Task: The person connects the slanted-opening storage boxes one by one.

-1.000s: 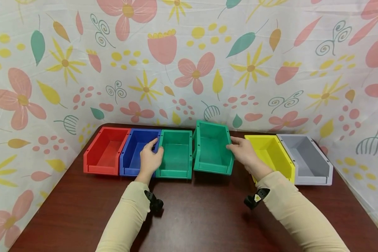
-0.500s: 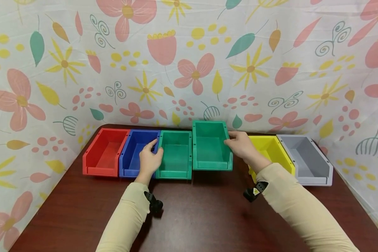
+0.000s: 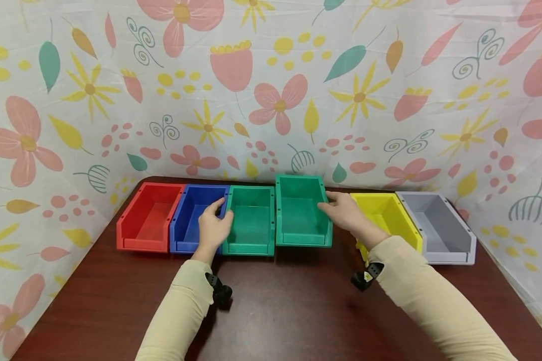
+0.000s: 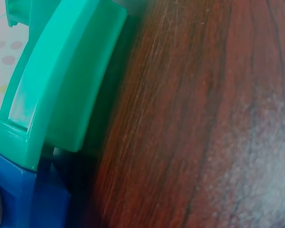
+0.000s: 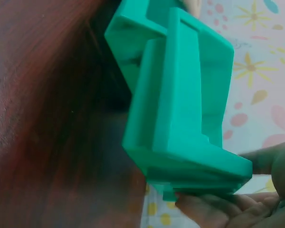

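My right hand grips the right side wall of a green storage bin, thumb inside and fingers outside. In the right wrist view, this bin is tilted and its fingers reach under the side. Its left side overlaps a second green bin, standing slightly lower in the row. My left hand pinches the adjoining walls between that second bin and the blue bin, thumb at the green rim. The left wrist view shows the fronts of the green bin and blue bin.
A red bin stands left of the blue one. Right of my right hand are a yellow bin and a grey bin, side by side. All stand on a dark wooden table before a flower-patterned cloth.
The bin in my right hand has turned from a slant to straight and shifted left against the other green bin, then dipped slightly. My left hand stays in place.
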A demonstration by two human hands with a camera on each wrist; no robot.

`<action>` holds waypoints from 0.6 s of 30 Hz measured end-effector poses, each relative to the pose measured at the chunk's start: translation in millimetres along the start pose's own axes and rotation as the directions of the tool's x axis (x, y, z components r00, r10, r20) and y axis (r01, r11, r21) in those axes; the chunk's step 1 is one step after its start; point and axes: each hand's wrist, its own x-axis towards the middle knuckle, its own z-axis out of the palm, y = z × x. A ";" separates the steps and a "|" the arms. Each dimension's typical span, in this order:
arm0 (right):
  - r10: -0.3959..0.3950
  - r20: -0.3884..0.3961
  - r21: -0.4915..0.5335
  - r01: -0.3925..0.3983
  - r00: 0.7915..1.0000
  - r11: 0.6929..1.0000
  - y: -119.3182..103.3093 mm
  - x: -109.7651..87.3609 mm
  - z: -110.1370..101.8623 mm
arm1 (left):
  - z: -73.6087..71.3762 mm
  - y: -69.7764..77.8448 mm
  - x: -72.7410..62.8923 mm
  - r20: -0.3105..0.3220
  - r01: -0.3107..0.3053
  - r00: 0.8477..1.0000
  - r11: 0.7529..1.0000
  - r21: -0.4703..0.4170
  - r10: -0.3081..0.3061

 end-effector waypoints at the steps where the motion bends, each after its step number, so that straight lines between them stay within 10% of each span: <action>1: -0.018 0.004 -0.022 0.018 1.000 1.000 0.0 0.9 -1.6 | -0.1 0.1 0.1 0.003 0.003 1.000 1.000 0.000 -0.003; 10: -0.146 0.105 -0.227 0.167 0.984 0.959 -19.7 18.8 -17.0 | 1.4 -0.8 3.5 0.025 0.019 1.000 1.000 0.000 -0.019; 18: -0.217 0.338 -0.314 0.327 0.916 0.891 -45.0 39.3 -10.1 | 1.0 -3.1 4.1 0.023 0.027 0.999 1.000 0.004 -0.027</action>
